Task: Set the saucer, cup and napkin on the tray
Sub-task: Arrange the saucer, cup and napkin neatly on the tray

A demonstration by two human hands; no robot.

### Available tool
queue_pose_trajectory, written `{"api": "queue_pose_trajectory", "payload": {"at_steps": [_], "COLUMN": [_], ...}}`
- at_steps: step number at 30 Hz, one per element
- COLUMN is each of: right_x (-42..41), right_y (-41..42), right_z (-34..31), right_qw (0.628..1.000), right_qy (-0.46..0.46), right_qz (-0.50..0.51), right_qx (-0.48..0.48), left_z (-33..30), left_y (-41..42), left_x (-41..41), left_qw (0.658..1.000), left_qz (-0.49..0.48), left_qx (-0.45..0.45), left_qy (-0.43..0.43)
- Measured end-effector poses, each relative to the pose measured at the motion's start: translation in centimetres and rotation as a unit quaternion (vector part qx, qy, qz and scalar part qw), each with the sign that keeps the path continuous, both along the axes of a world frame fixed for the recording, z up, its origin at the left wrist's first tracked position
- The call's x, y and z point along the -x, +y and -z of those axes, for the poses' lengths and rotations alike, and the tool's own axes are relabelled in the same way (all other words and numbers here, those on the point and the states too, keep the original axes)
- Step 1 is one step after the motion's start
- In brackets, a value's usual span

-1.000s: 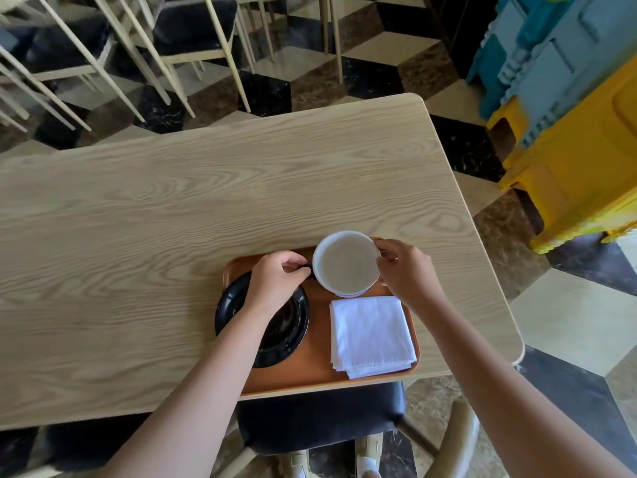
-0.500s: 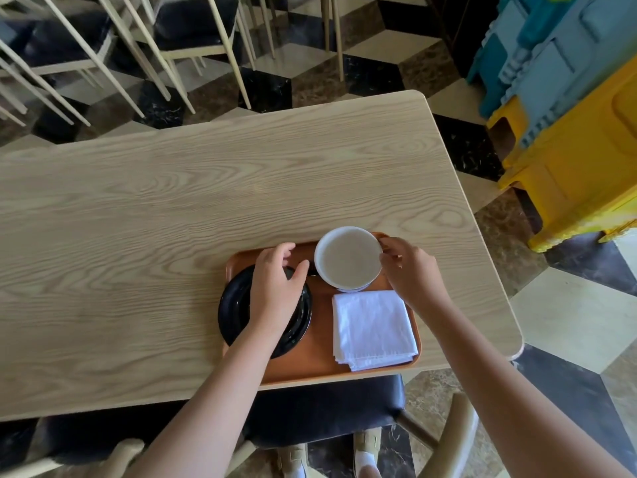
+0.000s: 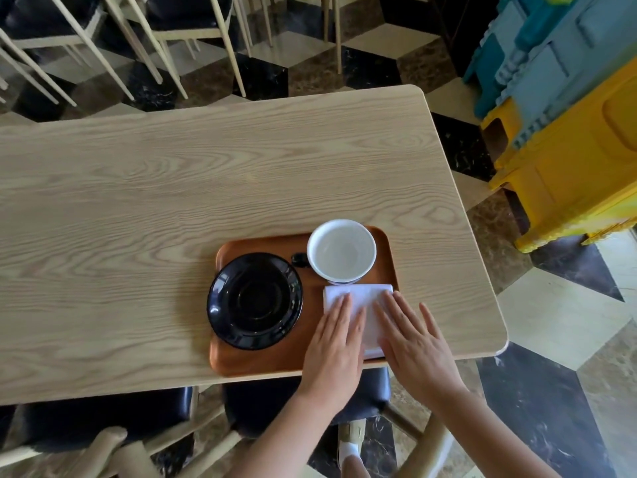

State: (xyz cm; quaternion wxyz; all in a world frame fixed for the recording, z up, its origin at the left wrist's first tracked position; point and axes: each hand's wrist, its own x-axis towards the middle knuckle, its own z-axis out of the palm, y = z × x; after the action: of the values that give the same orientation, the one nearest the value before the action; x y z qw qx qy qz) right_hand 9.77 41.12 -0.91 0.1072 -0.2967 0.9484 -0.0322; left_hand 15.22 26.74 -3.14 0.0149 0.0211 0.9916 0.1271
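An orange-brown tray (image 3: 262,360) lies at the near edge of the wooden table (image 3: 172,188). A black saucer (image 3: 255,301) sits on its left half. A white cup (image 3: 341,251) with a small black handle stands at the tray's far right corner. A folded white napkin (image 3: 365,298) lies in front of the cup. My left hand (image 3: 332,343) and my right hand (image 3: 413,343) rest flat on the napkin, fingers spread, covering most of it.
Black-seated chairs with pale wooden frames stand just under the near table edge (image 3: 303,405) and beyond the far edge (image 3: 193,32). Stacked yellow and blue plastic stools (image 3: 568,139) stand on the floor to the right.
Both hands left the saucer and the cup and came down flat onto the napkin. The saucer is uncovered. The cup stands free on the tray.
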Motion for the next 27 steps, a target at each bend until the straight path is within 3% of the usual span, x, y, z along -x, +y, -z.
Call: {"api": "queue_pose_trajectory", "payload": {"at_steps": [23,27], "right_x": [-1.3,-0.9], "right_y": [-2.7,-2.9], "right_z": [1.1,-1.0], "right_qw": [0.999,0.999], "right_qy": [0.026,-0.018], "right_qz": [-0.03,0.004], "right_qx": [0.021,0.029], "left_z": [0.3,-2.4], "left_y": [-2.5,-2.3], "left_x": [-1.8,-1.4], "left_qw": [0.999,0.997], "left_qz": [-0.011,-0.012], "left_qx": [0.029,0.042], "left_qy": [-0.035,-0.069]}}
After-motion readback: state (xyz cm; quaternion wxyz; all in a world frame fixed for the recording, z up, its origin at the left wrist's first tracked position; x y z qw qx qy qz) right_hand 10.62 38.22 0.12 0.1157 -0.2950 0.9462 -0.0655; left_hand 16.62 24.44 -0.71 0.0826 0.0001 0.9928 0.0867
